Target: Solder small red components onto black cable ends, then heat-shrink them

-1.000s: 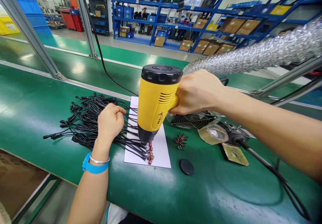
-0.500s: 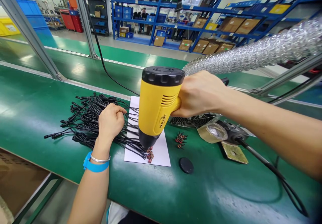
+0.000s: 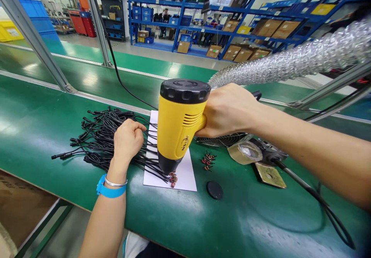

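My right hand (image 3: pixel 227 109) is closed round the handle of a yellow heat gun (image 3: pixel 178 124) with a black cap, its nozzle pointing down at small red-tipped cable ends (image 3: pixel 173 178) on a white sheet (image 3: pixel 185 173). My left hand (image 3: pixel 126 139) is a fist pressing down on a bundle of black cables (image 3: pixel 98 138) spread over the green bench (image 3: pixel 43 134). A blue wristband and a thin bangle sit on my left wrist.
A wire fan grille (image 3: pixel 222 139) lies right of the sheet, with a small pile of red-black parts (image 3: pixel 208 161), a black disc (image 3: pixel 215 190), a tape roll (image 3: pixel 245 152) and a brass plate (image 3: pixel 271 175). A foil duct (image 3: pixel 290 63) runs overhead. Blue shelving stands behind.
The heat gun has shifted slightly toward me and left along the cable ends, covering more of them. My left fist stays on the cable bundle.
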Demonstrator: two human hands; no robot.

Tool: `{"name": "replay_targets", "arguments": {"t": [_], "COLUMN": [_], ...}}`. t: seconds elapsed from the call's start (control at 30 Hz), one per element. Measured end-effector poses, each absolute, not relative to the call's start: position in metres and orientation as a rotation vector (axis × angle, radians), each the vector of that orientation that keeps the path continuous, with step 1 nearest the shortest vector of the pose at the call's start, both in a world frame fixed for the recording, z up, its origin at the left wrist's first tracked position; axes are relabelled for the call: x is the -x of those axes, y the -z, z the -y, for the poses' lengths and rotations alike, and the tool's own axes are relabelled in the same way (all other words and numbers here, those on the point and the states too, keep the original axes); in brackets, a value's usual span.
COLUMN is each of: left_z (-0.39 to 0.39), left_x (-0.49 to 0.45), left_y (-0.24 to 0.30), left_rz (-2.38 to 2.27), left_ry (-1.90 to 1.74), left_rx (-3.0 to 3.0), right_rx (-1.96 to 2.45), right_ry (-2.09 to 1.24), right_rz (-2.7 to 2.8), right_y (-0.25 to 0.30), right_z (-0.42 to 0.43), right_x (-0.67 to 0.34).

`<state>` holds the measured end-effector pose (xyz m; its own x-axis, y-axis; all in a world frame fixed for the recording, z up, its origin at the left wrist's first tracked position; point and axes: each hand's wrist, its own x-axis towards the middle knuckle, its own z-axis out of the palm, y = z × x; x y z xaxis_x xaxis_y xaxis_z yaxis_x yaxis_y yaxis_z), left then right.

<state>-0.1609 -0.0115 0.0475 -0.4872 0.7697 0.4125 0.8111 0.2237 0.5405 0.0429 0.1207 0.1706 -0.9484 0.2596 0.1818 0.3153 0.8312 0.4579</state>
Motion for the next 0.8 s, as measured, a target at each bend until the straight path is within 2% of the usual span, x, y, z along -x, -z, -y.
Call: {"name": "replay_targets", "arguments": {"t": [0.8], "left_z": [0.0109], "left_x": [0.1628], "left_y": [-0.0519], "left_rz": [2.444], "left_ry": [1.107], "left_rx": [1.569], "right_rx": [0.345], "right_ry": [0.746], "right_rz": [2.925], "right_y": [-0.1736], "right_z": [-0.1133], "right_x": [-0.0448]}}
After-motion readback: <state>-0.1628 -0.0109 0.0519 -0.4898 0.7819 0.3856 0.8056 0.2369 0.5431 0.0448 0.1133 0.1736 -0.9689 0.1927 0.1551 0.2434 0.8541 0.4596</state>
